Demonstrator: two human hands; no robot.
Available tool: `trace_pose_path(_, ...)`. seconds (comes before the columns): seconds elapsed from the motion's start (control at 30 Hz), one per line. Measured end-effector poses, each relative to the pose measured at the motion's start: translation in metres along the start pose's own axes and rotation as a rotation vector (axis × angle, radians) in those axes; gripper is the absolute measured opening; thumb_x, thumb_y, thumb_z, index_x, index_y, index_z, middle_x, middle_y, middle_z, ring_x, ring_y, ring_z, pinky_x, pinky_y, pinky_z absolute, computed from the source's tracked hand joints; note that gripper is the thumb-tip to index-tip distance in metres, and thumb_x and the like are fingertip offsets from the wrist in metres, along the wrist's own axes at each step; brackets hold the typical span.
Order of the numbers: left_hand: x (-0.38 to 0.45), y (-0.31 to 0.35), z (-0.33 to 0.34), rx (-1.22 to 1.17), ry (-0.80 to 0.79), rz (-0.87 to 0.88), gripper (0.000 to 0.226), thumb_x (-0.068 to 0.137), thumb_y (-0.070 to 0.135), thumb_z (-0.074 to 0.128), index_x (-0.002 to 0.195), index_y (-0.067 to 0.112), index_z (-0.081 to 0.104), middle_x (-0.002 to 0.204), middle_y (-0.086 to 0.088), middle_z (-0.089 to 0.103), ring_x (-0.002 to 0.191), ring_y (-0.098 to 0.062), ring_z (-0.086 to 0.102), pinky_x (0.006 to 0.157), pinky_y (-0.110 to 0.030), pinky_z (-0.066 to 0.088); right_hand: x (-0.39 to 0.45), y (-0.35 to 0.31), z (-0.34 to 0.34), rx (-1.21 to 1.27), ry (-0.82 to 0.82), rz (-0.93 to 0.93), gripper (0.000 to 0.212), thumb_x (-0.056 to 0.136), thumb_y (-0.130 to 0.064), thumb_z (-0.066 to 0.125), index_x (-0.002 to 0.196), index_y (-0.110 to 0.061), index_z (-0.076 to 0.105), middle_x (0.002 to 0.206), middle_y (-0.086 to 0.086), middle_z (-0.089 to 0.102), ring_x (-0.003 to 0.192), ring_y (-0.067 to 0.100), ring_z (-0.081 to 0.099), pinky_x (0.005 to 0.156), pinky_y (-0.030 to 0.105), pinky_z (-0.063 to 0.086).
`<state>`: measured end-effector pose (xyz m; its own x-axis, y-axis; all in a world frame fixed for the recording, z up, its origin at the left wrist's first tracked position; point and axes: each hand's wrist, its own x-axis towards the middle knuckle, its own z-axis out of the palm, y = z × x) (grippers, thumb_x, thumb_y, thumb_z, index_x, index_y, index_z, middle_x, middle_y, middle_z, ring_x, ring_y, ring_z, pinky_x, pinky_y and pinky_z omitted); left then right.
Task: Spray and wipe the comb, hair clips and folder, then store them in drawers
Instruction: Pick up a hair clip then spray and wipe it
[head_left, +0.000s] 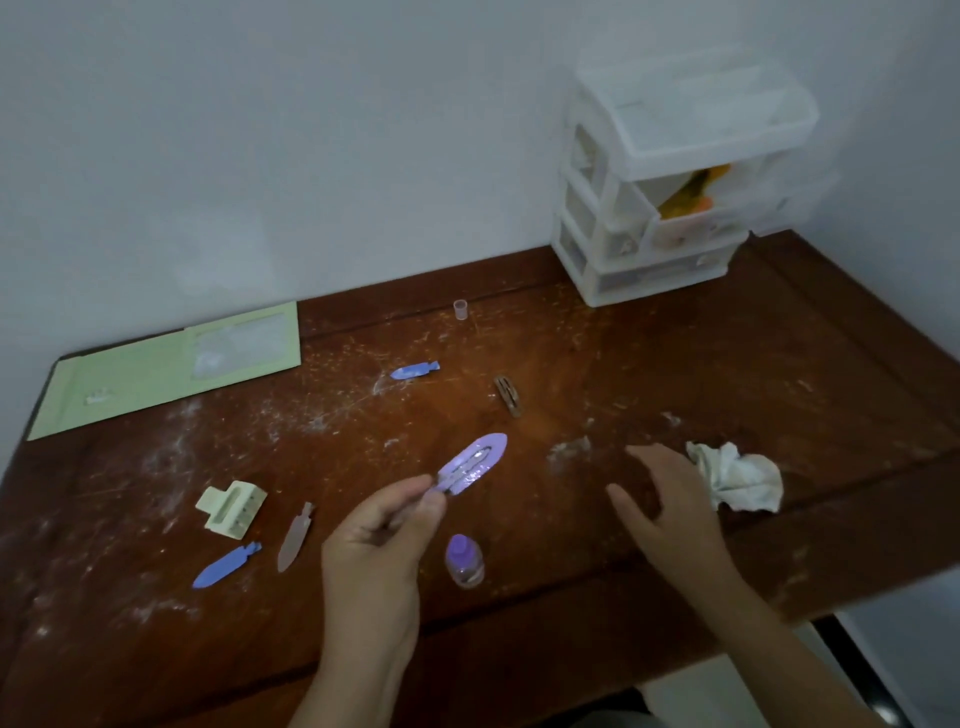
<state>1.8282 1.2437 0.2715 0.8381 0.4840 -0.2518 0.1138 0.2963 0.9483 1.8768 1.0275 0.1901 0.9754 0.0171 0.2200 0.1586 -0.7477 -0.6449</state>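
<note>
Head camera looks down (steeply) at the table (675, 364).

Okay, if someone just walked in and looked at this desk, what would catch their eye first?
Probably the lilac hair clip pinched at one end in the left hand, raised above the middle of the dusty wooden desk. Next, the right hand, open and spread beside a crumpled white cloth near the right edge. The white plastic drawer unit in the back right corner, with drawers pulled out, also stands out.
</note>
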Motion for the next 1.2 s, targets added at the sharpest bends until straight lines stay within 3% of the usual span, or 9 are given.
trace_pose_path(0.17, -0.011, -0.013, 0.060, -0.077, -0.041, -0.143, 0.023, 0.077, -0.006, 0.059, 0.069, 0.014, 0.068, 0.059, 0.003, 0.069, 0.052, -0.007, 0.060, 0.048, -0.009, 0.048, 0.030, 0.075, -0.030, -0.515, -0.200, 0.250, 0.051, 0.077, -0.040, 0.065, 0.122, -0.017, 0.056, 0.124, 0.017, 0.053, 0.116, 0.037, 0.047, 0.098, 0.053, 0.036)
trace_pose_path(0.27, -0.013, -0.029, 0.088, -0.104, -0.039, -0.243, 0.021, 0.078, -0.009, 0.057, 0.071, 0.009, 0.065, 0.055, 0.004, 0.069, 0.059, -0.005, 0.063, 0.055, -0.008, 0.051, 0.035, 0.085, -0.034, -0.322, -0.201, 0.173, 0.043, 0.079, -0.020, 0.069, 0.119, -0.007, 0.059, 0.105, 0.017, 0.060, 0.093, 0.033, 0.058, 0.076, 0.034, 0.043)
trace_pose_path(0.33, -0.013, -0.039, 0.100, -0.098, -0.018, -0.293, 0.021, 0.079, -0.010, 0.056, 0.071, 0.008, 0.064, 0.053, 0.004, 0.068, 0.056, -0.007, 0.063, 0.055, -0.008, 0.051, 0.040, 0.078, -0.045, -0.100, -0.146, 0.201, 0.046, 0.084, -0.017, 0.064, 0.126, -0.008, 0.050, 0.109, 0.009, 0.058, 0.097, 0.025, 0.055, 0.078, 0.030, 0.040)
trace_pose_path(0.47, -0.015, -0.055, 0.121, -0.135, 0.032, -0.412, 0.018, 0.080, -0.012, 0.053, 0.072, 0.002, 0.060, 0.048, -0.001, 0.067, 0.047, -0.005, 0.064, 0.051, -0.009, 0.052, 0.038, 0.048, -0.075, 0.322, -0.138, 0.128, 0.041, 0.077, -0.044, 0.053, 0.112, -0.027, 0.041, 0.104, -0.015, 0.050, 0.092, 0.001, 0.057, 0.069, 0.008, 0.042)
trace_pose_path(0.6, -0.021, -0.066, 0.142, -0.100, 0.038, -0.442, 0.015, 0.080, -0.010, 0.055, 0.072, 0.000, 0.062, 0.054, -0.004, 0.069, 0.056, -0.012, 0.067, 0.051, -0.011, 0.053, 0.038, 0.039, -0.086, 0.316, -0.224, -0.221, 0.019, 0.080, -0.050, 0.042, 0.094, -0.038, 0.047, 0.127, -0.024, 0.032, 0.113, -0.013, 0.038, 0.082, 0.007, 0.039)
trace_pose_path(0.77, -0.032, -0.066, 0.163, -0.057, 0.015, -0.378, 0.013, 0.078, -0.010, 0.059, 0.070, -0.001, 0.064, 0.057, -0.005, 0.070, 0.057, -0.012, 0.067, 0.052, -0.015, 0.054, 0.051, 0.045, -0.081, 0.285, -0.278, -0.344, 0.043, 0.081, -0.068, 0.035, 0.109, -0.038, 0.049, 0.134, -0.036, 0.020, 0.123, -0.009, 0.027, 0.091, 0.010, 0.029)
trace_pose_path(0.9, -0.040, -0.071, 0.174, 0.020, 0.025, -0.276, 0.030, 0.075, -0.011, 0.062, 0.053, 0.009, 0.070, 0.055, -0.004, 0.069, 0.055, -0.011, 0.065, 0.053, -0.016, 0.054, 0.055, 0.054, -0.084, 0.285, -0.319, -0.196, 0.043, 0.073, -0.059, 0.040, 0.105, -0.041, 0.061, 0.124, -0.028, 0.029, 0.114, -0.004, 0.036, 0.089, 0.012, 0.030)
trace_pose_path(1.0, -0.045, -0.075, 0.181, 0.019, 0.051, -0.231, 0.037, 0.074, -0.014, 0.062, 0.048, 0.011, 0.070, 0.052, -0.003, 0.068, 0.051, -0.009, 0.063, 0.053, -0.016, 0.054, 0.062, 0.061, -0.090, 0.395, -0.534, -0.020, 0.021, 0.086, -0.044, 0.051, 0.102, -0.055, 0.044, 0.114, -0.027, 0.041, 0.102, -0.012, 0.044, 0.084, 0.009, 0.041)
trace_pose_path(1.2, -0.053, -0.080, 0.195, -0.044, 0.055, -0.269, 0.042, 0.074, -0.022, 0.055, 0.044, 0.006, 0.062, 0.044, -0.005, 0.064, 0.040, -0.007, 0.058, 0.043, -0.016, 0.051, 0.062, 0.076, -0.101, 0.765, -0.568, 0.296, 0.027, 0.083, -0.008, 0.061, 0.085, -0.035, 0.064, 0.096, -0.011, 0.065, 0.080, -0.001, 0.063, 0.069, 0.017, 0.048)
